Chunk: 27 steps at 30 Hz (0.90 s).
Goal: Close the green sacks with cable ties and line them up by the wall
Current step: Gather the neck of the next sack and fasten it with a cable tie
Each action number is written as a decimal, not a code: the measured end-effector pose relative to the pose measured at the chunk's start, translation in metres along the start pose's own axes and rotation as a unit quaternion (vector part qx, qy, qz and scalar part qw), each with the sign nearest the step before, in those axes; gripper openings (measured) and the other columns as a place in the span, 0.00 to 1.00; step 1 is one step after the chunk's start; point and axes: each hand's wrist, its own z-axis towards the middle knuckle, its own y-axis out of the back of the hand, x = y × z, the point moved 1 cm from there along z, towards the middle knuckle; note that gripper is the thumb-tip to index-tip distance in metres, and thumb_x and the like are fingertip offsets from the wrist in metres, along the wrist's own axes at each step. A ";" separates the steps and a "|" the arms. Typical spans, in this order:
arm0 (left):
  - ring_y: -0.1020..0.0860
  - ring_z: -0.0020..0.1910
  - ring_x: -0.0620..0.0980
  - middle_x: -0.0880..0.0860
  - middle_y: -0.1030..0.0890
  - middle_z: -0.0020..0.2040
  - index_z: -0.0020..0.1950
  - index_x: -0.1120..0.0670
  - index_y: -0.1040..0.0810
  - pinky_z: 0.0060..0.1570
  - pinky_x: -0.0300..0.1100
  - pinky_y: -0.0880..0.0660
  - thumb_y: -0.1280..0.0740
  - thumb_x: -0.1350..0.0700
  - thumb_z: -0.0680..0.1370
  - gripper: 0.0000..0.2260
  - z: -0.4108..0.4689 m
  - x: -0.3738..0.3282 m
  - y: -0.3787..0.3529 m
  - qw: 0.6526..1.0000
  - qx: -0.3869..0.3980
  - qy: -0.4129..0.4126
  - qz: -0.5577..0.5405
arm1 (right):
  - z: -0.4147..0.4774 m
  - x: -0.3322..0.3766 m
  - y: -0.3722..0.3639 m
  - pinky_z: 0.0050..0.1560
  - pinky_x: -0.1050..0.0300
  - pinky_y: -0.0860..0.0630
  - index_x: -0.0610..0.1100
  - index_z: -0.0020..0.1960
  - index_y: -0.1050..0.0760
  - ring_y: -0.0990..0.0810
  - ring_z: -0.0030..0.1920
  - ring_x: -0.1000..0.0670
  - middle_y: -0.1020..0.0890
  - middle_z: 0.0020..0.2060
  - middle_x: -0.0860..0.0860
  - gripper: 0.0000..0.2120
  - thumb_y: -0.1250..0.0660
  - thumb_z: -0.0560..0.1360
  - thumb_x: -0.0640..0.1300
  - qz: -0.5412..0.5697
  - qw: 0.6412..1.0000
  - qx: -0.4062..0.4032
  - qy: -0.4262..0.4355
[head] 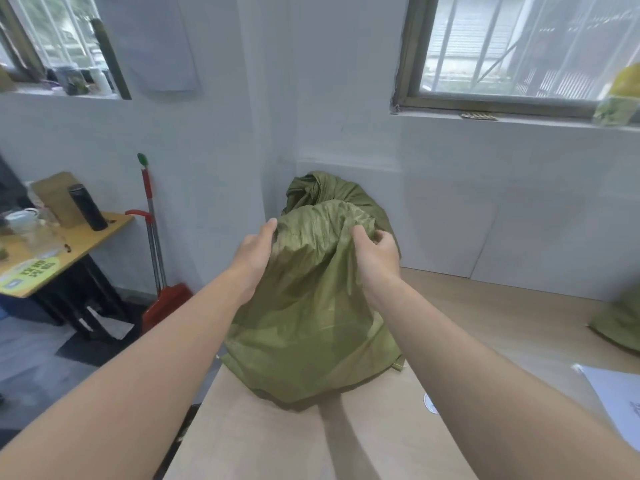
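A green woven sack [311,327] stands on the light wooden table [467,306] right in front of me. My left hand [254,251] presses against the left side of its upper part, fingers together. My right hand [375,249] pinches the bunched fabric at the top right. Behind it a second green sack [329,188] sits against the white wall [450,202], its top gathered. The edge of a third green sack [620,323] shows at the far right of the table. No cable tie is visible.
A white sheet of paper [616,396] lies at the table's right edge. To the left stand a red dustpan with a broom [162,292] and a small yellow-topped side table [65,251] carrying a black flask [88,207] and jars.
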 end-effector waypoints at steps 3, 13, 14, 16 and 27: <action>0.19 0.60 0.57 0.55 0.18 0.62 0.68 0.54 0.24 0.66 0.56 0.26 0.31 0.23 0.63 0.45 0.019 0.014 0.001 0.997 0.028 0.066 0.001 | 0.004 -0.004 -0.003 0.71 0.39 0.31 0.50 0.56 0.22 0.23 0.60 0.42 0.18 0.51 0.51 0.35 0.32 0.62 0.75 -0.020 0.999 0.026 -0.013; 0.15 0.52 0.57 0.58 0.14 0.55 0.65 0.58 0.20 0.52 0.51 0.19 0.35 0.56 0.84 0.12 -0.018 0.006 -0.006 0.994 0.062 0.041 -0.085 | -0.022 -0.001 0.017 0.60 0.61 0.35 0.45 0.75 0.28 0.28 0.47 0.61 0.25 0.50 0.64 0.20 0.37 0.85 0.48 0.042 0.992 0.101 0.066; 0.15 0.53 0.55 0.57 0.14 0.56 0.65 0.57 0.20 0.53 0.51 0.19 0.37 0.56 0.85 0.11 -0.022 0.002 -0.006 0.993 0.050 0.005 -0.102 | -0.027 0.001 0.019 0.61 0.62 0.33 0.45 0.73 0.26 0.27 0.42 0.64 0.24 0.48 0.66 0.17 0.37 0.85 0.47 0.048 0.991 0.093 0.084; 0.16 0.54 0.52 0.54 0.14 0.56 0.61 0.53 0.20 0.58 0.52 0.20 0.40 0.57 0.86 0.10 -0.034 -0.008 -0.006 0.989 0.031 -0.047 -0.140 | -0.033 0.003 0.024 0.61 0.61 0.26 0.50 0.61 0.19 0.21 0.39 0.66 0.18 0.44 0.64 0.09 0.37 0.85 0.45 0.066 0.989 0.076 0.112; 0.17 0.53 0.47 0.52 0.16 0.59 0.69 0.53 0.25 0.41 0.41 0.19 0.43 0.58 0.87 0.12 -0.138 -0.030 -0.042 0.976 0.026 -0.110 -0.185 | -0.086 0.010 0.094 0.57 0.55 0.21 0.50 0.52 0.17 0.16 0.50 0.51 0.13 0.48 0.55 0.09 0.37 0.84 0.44 0.135 0.978 0.035 0.152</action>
